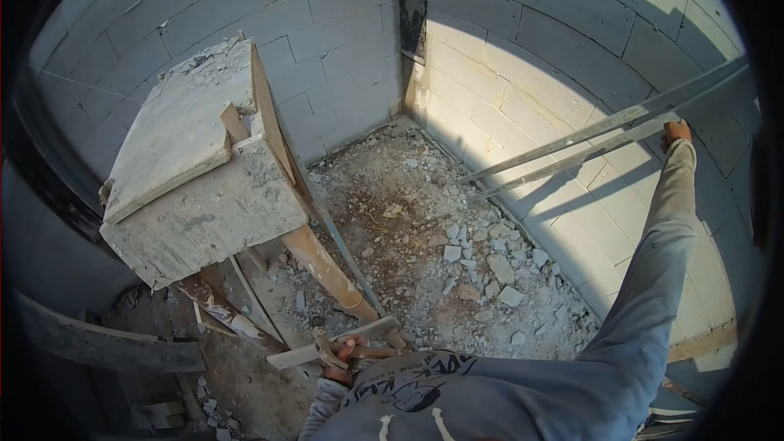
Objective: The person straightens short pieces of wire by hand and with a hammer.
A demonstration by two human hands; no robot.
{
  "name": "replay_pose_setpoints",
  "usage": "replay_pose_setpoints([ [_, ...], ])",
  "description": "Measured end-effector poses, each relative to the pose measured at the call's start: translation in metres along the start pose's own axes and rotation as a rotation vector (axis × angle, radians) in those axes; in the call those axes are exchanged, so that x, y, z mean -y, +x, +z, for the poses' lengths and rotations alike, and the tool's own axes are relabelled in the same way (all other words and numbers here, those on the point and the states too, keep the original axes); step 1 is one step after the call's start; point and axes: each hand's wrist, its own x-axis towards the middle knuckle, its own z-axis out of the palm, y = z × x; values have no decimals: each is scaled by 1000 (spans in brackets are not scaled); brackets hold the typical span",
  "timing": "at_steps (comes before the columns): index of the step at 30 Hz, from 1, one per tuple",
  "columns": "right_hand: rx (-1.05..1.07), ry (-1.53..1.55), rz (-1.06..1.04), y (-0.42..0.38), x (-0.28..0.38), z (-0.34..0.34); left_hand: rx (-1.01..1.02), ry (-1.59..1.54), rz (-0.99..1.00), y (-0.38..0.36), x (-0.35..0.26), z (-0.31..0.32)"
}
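My right hand (676, 132) is stretched far out to the right, its fingers closed around the upper end of a long grey bar (576, 153). Just above it a second long bar (604, 124) runs nearly parallel; both slant down toward the rubble by the right wall. Low in front of my body, my left hand (339, 363) is closed on what looks like a dusty hammer (328, 349) with a brown wooden handle. Right behind that hand lies a short wooden board (335, 343). Part of the left hand's grip is hidden.
A large concrete slab block (204, 204) stands on the left, with a wooden post (327, 269) slanting beneath it. Broken rubble (482, 265) covers the floor. Block walls (351, 57) meet in the far corner. A curved dark beam (106, 343) lies at lower left.
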Motion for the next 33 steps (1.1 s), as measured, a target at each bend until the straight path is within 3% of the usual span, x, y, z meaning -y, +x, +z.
replay_pose_setpoints([
  [5, 88, -78, 47, 39, -17, 2, -48, -3, 28, -1, -4, 3],
  [8, -71, 73, 11, 80, -41, 12, -86, -60, 102, 0, 6, -5],
  [10, -30, 176, -10, 114, -62, 15, -137, -94, 138, -8, 2, -2],
  [12, 26, 42, 157, 193, -84, 18, -225, -142, 173, -19, 1, -2],
  [13, 73, 194, 166, 270, -117, 34, -215, -135, 189, -20, 3, -5],
  [14, 159, 202, 132, 170, -40, 95, -204, -122, 206, -22, 5, -9],
  [16, 296, 242, 102, 112, 19, 190, -279, -141, 263, -26, 10, -17],
  [18, 372, 264, 99, 70, 42, 238, -299, -131, 288, -39, 11, -21],
  [22, 438, 333, 93, 21, 87, 263, -374, -192, 275, -54, 6, -19],
  [33, 565, 443, 143, -11, 111, 359, -507, -241, 293, -75, 18, -44],
])
